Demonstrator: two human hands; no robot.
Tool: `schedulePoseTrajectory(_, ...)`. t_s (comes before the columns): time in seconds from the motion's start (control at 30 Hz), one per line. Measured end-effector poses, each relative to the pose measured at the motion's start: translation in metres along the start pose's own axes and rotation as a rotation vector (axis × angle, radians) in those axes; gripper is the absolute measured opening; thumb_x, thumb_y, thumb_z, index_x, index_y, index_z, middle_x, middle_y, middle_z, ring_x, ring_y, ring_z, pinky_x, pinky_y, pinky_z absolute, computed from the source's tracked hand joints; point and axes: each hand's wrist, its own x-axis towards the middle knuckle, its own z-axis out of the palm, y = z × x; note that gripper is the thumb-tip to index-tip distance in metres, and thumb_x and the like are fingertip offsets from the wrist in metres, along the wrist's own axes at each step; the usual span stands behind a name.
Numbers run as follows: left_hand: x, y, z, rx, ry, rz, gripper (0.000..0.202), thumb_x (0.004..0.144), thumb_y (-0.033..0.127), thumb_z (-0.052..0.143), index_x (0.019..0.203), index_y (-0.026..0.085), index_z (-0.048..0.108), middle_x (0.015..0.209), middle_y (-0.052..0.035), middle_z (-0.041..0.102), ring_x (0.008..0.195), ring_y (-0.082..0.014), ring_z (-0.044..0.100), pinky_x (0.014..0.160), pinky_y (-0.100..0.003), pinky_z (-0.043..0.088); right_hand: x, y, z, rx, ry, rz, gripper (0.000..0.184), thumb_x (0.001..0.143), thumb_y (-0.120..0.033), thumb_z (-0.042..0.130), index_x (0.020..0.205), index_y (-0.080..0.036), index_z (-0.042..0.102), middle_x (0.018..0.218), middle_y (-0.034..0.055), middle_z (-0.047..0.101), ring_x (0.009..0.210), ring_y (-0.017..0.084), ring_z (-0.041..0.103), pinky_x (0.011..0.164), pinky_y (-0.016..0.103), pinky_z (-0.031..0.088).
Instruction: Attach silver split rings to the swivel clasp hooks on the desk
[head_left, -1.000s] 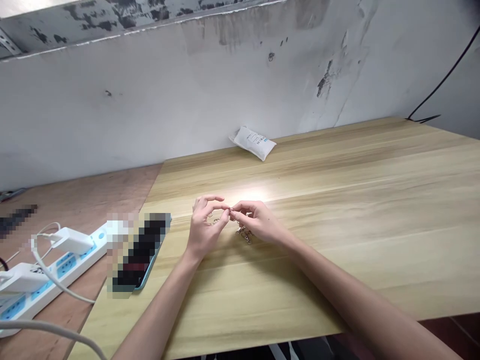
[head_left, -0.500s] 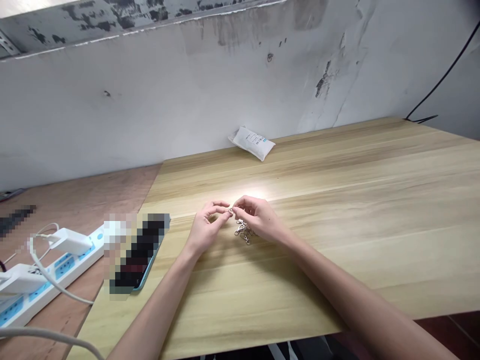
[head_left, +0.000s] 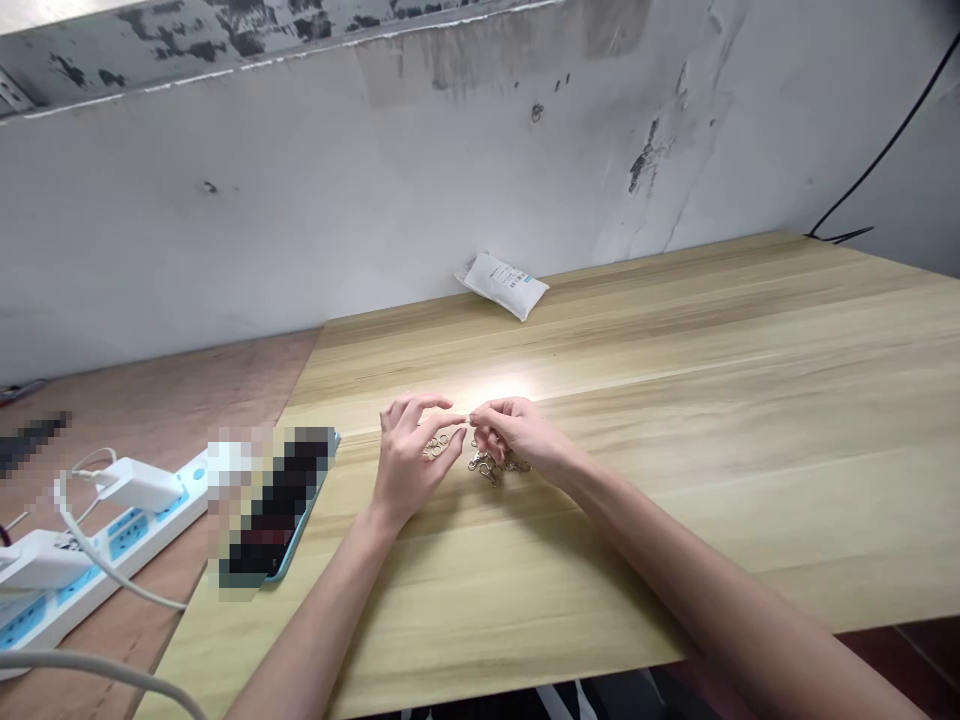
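Note:
My left hand (head_left: 412,455) is open, its thumb and index finger spread apart. Its index fingertip reaches close to the pinched fingers of my right hand (head_left: 514,430). That right hand is closed on a small metal ring, mostly hidden by the fingertips. Under and beside my right hand lies a pile of silvery metal clasps (head_left: 487,468) with rings. Several loose thin metal rings (head_left: 436,446) show on the wood behind my left thumb, partly covered by the hand.
A phone with a teal edge (head_left: 304,535), partly pixelated, lies left of my left arm. Further left is a white power strip (head_left: 135,535) with chargers and cables. A white plastic packet (head_left: 506,286) rests near the wall on the wooden tabletop (head_left: 712,420).
My left thumb and index finger have parted from the small ring, and the left hand has opened. Loose rings behind it have come into sight. The right hand stays pinched above the pile.

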Motion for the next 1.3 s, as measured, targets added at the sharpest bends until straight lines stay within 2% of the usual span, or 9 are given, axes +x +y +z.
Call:
schedulePoseTrajectory(0.1, 0.0013, -0.0007, -0.0014, 0.017, 0.028, 0.015, 0.011, 0.084, 0.021, 0.066, 0.093, 0.026, 0.070, 0.103, -0.0050, 0.067, 0.103, -0.0235, 0.057, 0.092, -0.041, 0.038, -0.0004, -0.0008, -0.0001, 0.004, 0.015, 0.013, 0.026, 0.078, -0.034, 0.062, 0.060, -0.015, 0.057, 0.057, -0.0009, 0.060, 0.040, 0.005, 0.045, 0.044, 0.020, 0.035)
schedulePoseTrajectory(0.33, 0.0017, 0.0002, -0.0006, 0.000, -0.020, 0.074, 0.010, 0.083, 0.018, 0.066, 0.088, 0.026, 0.070, 0.102, -0.0045, 0.068, 0.105, -0.0236, 0.058, 0.092, -0.041, 0.040, -0.0008, -0.0047, -0.0016, -0.088, 0.077, 0.033, 0.019, 0.075, -0.024, 0.058, 0.058, -0.016, 0.057, 0.053, -0.0013, 0.059, 0.039, 0.005, 0.044, 0.042, 0.019, 0.034)
schedulePoseTrajectory(0.57, 0.0019, 0.0000, 0.0012, 0.046, -0.039, 0.141, 0.011, 0.083, 0.017, 0.066, 0.084, 0.027, 0.070, 0.101, -0.0032, 0.070, 0.105, -0.0229, 0.059, 0.093, -0.041, 0.039, 0.0006, 0.0012, -0.0050, -0.179, 0.065, 0.025, 0.022, 0.075, -0.024, 0.055, 0.055, -0.016, 0.058, 0.046, -0.0014, 0.056, 0.038, 0.006, 0.041, 0.042, 0.020, 0.033)
schedulePoseTrajectory(0.73, 0.0024, 0.0000, 0.0016, 0.039, -0.079, 0.176, 0.011, 0.083, 0.016, 0.065, 0.084, 0.026, 0.070, 0.103, -0.0035, 0.070, 0.105, -0.0232, 0.060, 0.093, -0.042, 0.039, 0.0007, 0.0038, -0.0038, -0.194, 0.081, 0.029, 0.017, 0.073, -0.023, 0.056, 0.056, -0.017, 0.056, 0.049, -0.0010, 0.057, 0.039, 0.007, 0.043, 0.039, 0.019, 0.030)
schedulePoseTrajectory(0.87, 0.0027, 0.0008, 0.0011, 0.038, -0.116, 0.166, 0.013, 0.084, 0.016, 0.064, 0.082, 0.026, 0.071, 0.105, -0.0040, 0.070, 0.107, -0.0233, 0.059, 0.095, -0.043, 0.040, -0.0008, 0.0026, -0.0035, -0.210, 0.070, 0.028, 0.017, 0.072, -0.022, 0.056, 0.055, -0.017, 0.054, 0.049, -0.0010, 0.057, 0.039, 0.006, 0.043, 0.037, 0.019, 0.030)
schedulePoseTrajectory(1.17, 0.0018, -0.0004, 0.0011, -0.013, -0.121, 0.148, 0.012, 0.085, 0.017, 0.064, 0.084, 0.027, 0.071, 0.106, -0.0031, 0.070, 0.108, -0.0234, 0.057, 0.092, -0.041, 0.038, -0.0003, 0.0013, -0.0038, -0.219, 0.074, 0.017, 0.017, 0.074, -0.022, 0.057, 0.057, -0.017, 0.055, 0.051, -0.0016, 0.057, 0.039, 0.006, 0.044, 0.037, 0.018, 0.031)
schedulePoseTrajectory(1.23, 0.0010, -0.0009, 0.0015, -0.011, -0.115, 0.112, 0.010, 0.084, 0.018, 0.064, 0.083, 0.026, 0.070, 0.107, -0.0034, 0.069, 0.109, -0.0241, 0.056, 0.092, -0.041, 0.037, -0.0017, 0.0000, -0.0013, -0.224, 0.074, -0.022, 0.017, 0.077, -0.026, 0.058, 0.063, -0.016, 0.058, 0.054, -0.0012, 0.058, 0.042, 0.007, 0.046, 0.039, 0.019, 0.033)
schedulePoseTrajectory(1.3, 0.0004, -0.0014, 0.0015, -0.010, -0.090, 0.048, 0.009, 0.083, 0.018, 0.064, 0.081, 0.025, 0.069, 0.107, -0.0038, 0.069, 0.109, -0.0248, 0.056, 0.092, -0.042, 0.037, -0.0040, -0.0006, 0.0024, -0.256, 0.098, -0.147, 0.018, 0.081, -0.031, 0.059, 0.073, -0.016, 0.063, 0.060, 0.0002, 0.061, 0.048, 0.009, 0.050, 0.044, 0.020, 0.037)
